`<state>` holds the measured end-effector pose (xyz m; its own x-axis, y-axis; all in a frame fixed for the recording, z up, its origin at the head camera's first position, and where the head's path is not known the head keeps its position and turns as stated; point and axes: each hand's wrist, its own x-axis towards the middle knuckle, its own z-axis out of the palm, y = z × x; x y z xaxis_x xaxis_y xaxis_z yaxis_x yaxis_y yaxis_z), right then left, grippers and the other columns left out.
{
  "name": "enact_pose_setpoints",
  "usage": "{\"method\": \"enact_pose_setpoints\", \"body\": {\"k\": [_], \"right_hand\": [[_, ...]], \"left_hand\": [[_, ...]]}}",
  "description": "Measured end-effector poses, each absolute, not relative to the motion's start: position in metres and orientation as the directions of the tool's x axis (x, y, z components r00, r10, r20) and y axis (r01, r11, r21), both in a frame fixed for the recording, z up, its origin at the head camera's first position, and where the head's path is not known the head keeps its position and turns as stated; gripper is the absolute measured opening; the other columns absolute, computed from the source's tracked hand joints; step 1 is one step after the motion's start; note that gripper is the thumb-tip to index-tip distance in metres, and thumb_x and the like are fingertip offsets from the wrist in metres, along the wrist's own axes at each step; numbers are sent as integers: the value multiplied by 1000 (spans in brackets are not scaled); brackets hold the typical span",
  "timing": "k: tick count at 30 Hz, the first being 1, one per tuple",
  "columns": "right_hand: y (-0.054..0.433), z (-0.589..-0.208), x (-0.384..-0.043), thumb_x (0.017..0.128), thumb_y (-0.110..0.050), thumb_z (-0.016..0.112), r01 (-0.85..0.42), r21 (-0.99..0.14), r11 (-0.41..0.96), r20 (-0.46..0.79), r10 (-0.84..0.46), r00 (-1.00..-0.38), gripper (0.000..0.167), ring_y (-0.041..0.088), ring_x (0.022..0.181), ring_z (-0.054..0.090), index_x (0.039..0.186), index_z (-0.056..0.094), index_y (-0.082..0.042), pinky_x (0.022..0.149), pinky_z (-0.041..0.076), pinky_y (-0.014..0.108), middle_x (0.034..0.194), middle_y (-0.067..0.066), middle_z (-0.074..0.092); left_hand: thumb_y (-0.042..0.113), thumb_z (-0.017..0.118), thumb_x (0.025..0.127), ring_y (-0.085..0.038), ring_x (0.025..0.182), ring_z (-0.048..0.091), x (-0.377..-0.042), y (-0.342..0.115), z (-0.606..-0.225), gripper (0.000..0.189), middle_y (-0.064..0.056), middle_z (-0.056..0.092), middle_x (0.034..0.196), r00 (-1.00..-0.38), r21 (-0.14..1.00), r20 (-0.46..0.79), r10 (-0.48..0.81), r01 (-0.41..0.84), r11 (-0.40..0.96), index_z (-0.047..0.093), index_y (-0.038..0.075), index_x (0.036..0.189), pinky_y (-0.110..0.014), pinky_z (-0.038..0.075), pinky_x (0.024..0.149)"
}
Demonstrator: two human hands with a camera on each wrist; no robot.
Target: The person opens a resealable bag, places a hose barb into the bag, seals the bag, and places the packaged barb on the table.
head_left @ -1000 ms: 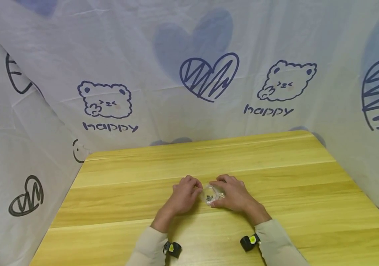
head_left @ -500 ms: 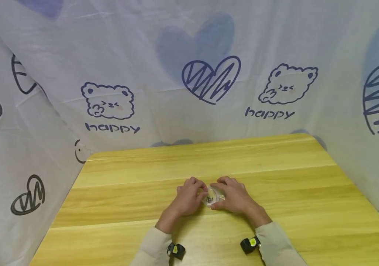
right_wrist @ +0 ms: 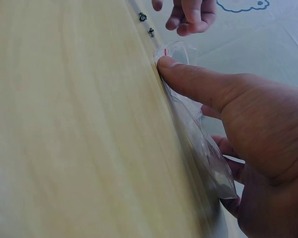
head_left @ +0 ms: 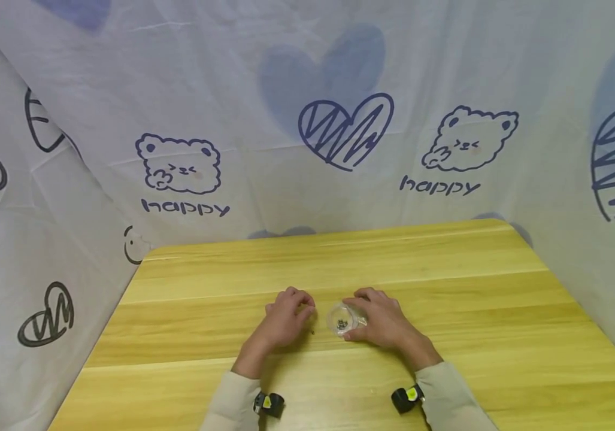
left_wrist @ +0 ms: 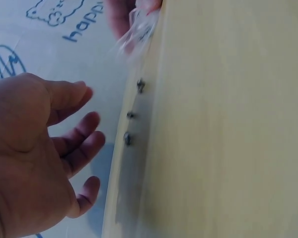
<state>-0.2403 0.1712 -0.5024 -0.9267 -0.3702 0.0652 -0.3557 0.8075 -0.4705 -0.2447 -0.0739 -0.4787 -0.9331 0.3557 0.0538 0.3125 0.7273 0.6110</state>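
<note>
The right hand [head_left: 384, 319] grips a clear plastic bag [right_wrist: 208, 153]; the left hand [head_left: 284, 317], fingers released, is near small metal parts [left_wrist: 140, 86] on the worktop [left_wrist: 228, 124].

Cloth walls [head_left: 269, 185] round a table [head_left: 474, 323] form a booth.
</note>
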Motion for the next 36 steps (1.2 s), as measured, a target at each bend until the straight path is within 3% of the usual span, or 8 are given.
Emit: {"method": "enact_pose_setpoints", "body": {"k": [8,16,25,36], "right_hand": [[171,-502,-240,72,-56,78,-366,-456,811,67,-378,-923,72,26,123,47,134,57,-27,98,36,51,137,5,51],[172,-500,-240,72,-53,79,-380,-458,803,84,-387,-918,71,28,124,47,134,58,-25,99,36,55,137,7,51],[171,-503,-239,73,-53,79,-397,-453,799,91,-401,-912,71,28,123,48,134,58,-24,97,37,56,136,8,51],[173,-502,-241,72,-53,79,-378,-464,801,82,-387,-919,72,27,124,47,134,57,-25,100,35,55,138,6,50]], "left_hand": [[25,57,97,-28,116,50,-246,-93,-477,15,-1,60,113,-942,594,-8,335,265,759,68,19,106,-57,31,91],[24,63,93,-25,107,49,-247,-102,-479,11,0,60,104,-936,543,-69,345,255,800,69,20,101,-63,31,89],[26,68,90,-22,103,45,-243,-102,-484,6,1,58,104,-941,498,-81,330,249,831,69,21,93,-56,31,83],[25,63,94,-22,99,45,-244,-93,-486,8,2,57,97,-942,456,-71,327,261,851,66,21,88,-52,30,82]]}}
